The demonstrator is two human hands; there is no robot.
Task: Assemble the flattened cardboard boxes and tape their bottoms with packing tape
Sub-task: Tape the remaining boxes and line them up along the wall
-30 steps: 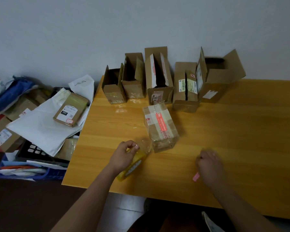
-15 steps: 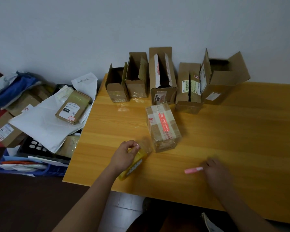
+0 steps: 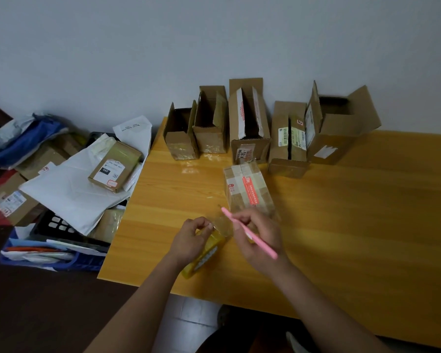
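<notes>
Gripping one tape roll [image 3: 206, 250], left hand [image 3: 189, 242] faces right hand [image 3: 259, 233] pinching one pink cutter [image 3: 250, 233]; six boxes [image 3: 250, 192].

You're in a plain room used as a small parcel-packing spot, likely in a home or small office. Your wooden table [image 3: 341, 225] is pushed against a bare white wall [image 3: 214, 47], with opened boxes [image 3: 250, 123] lined up along it. To your left sits a heap of mailers [image 3: 69, 192] and labelled parcels [image 3: 113, 169] over a blue crate [image 3: 61, 261].
</notes>
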